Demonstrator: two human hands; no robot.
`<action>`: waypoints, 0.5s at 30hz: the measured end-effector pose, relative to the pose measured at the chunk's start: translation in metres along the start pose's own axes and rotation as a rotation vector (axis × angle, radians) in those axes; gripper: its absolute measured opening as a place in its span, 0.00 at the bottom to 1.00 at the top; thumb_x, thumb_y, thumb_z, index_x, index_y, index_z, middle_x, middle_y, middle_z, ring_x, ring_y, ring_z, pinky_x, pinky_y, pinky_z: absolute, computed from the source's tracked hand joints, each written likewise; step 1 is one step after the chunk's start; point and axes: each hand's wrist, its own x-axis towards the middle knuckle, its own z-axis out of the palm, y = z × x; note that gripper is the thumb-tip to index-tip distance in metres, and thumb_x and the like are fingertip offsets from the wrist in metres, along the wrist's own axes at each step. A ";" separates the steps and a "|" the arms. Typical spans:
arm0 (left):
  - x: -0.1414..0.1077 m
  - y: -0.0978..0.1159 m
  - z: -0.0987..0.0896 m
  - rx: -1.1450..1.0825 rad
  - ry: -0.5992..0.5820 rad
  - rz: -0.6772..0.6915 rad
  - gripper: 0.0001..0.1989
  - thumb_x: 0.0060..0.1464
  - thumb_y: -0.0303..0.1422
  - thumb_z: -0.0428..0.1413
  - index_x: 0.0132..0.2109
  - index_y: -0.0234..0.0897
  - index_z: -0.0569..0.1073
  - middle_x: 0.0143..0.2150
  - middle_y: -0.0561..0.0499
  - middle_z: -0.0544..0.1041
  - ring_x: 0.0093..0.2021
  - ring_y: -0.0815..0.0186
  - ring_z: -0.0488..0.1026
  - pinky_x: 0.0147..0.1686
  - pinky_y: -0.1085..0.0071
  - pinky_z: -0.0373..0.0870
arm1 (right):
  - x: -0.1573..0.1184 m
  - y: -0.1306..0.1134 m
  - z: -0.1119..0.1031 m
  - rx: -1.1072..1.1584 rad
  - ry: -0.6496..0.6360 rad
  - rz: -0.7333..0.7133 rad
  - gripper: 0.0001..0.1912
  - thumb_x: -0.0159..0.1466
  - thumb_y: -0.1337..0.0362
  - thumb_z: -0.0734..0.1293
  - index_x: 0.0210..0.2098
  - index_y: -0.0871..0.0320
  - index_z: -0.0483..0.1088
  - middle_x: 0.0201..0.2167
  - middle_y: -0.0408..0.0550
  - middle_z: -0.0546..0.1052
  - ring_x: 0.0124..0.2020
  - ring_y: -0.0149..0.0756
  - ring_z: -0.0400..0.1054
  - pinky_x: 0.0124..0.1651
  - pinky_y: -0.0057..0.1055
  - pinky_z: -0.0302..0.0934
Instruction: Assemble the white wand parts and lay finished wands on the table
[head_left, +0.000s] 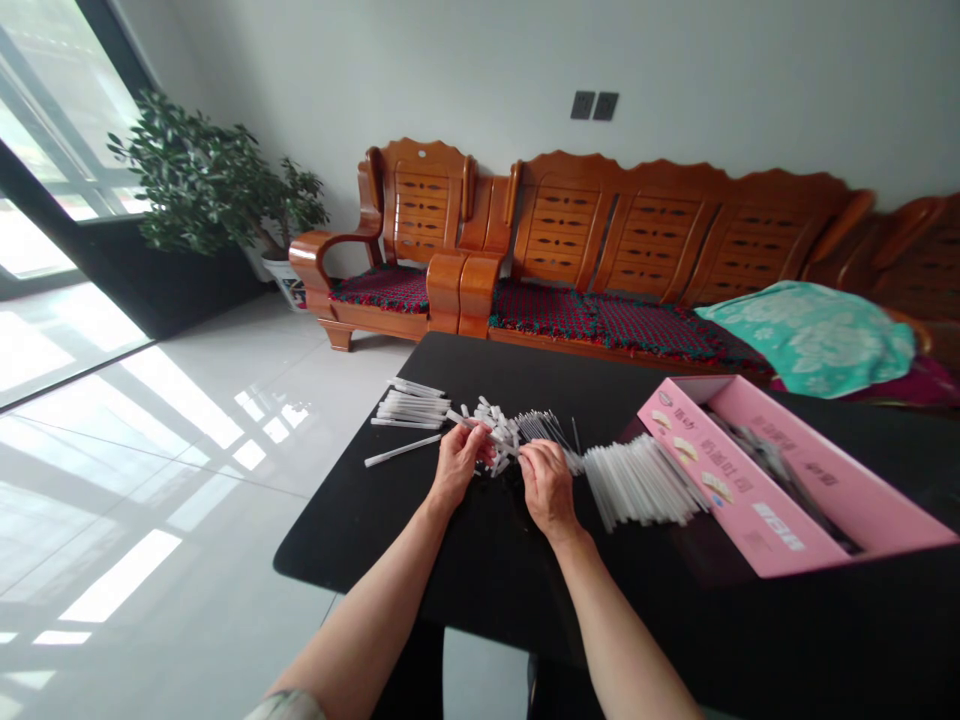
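My left hand (454, 468) is closed around a slim white pen (459, 418) that slants down to the right. My right hand (547, 487) has its fingers pinched together near the pen's lower right end; what lies between them is too small to make out. Short white caps (491, 412) are heaped just beyond and between both hands. Behind my right hand lies a bunch of thin grey pen refills (546, 428). To its right, translucent white pen barrels (637, 480) lie side by side. Several white pens (411, 408) are stacked left of my left hand, with one lying apart.
A pink open box (757, 500) with dark contents stands on the right of the black table (360, 540). Beyond are a wooden sofa (570, 230) with a turquoise cloth (817, 340), and a wooden armchair (424, 200). A potted plant (202, 180) stands at left.
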 end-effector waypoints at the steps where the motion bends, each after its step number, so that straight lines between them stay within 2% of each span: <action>1: 0.000 0.000 0.000 0.004 0.014 -0.003 0.21 0.53 0.48 0.61 0.38 0.32 0.73 0.24 0.52 0.75 0.22 0.69 0.72 0.23 0.74 0.71 | 0.001 -0.001 0.000 0.008 0.001 -0.006 0.11 0.70 0.68 0.57 0.42 0.58 0.72 0.38 0.52 0.76 0.47 0.44 0.67 0.53 0.46 0.65; 8: 0.001 0.001 -0.002 0.010 0.069 -0.030 0.21 0.52 0.48 0.62 0.35 0.32 0.72 0.22 0.53 0.74 0.20 0.69 0.71 0.21 0.75 0.70 | 0.003 -0.005 -0.001 0.034 -0.040 -0.042 0.10 0.69 0.70 0.58 0.42 0.58 0.71 0.40 0.53 0.76 0.48 0.45 0.66 0.54 0.47 0.64; 15: 0.002 0.000 -0.001 0.037 0.081 -0.040 0.22 0.51 0.49 0.62 0.34 0.32 0.72 0.21 0.52 0.75 0.19 0.69 0.71 0.21 0.74 0.70 | 0.001 -0.003 0.004 0.080 0.000 -0.039 0.09 0.68 0.72 0.60 0.39 0.57 0.71 0.39 0.53 0.76 0.48 0.44 0.68 0.53 0.47 0.67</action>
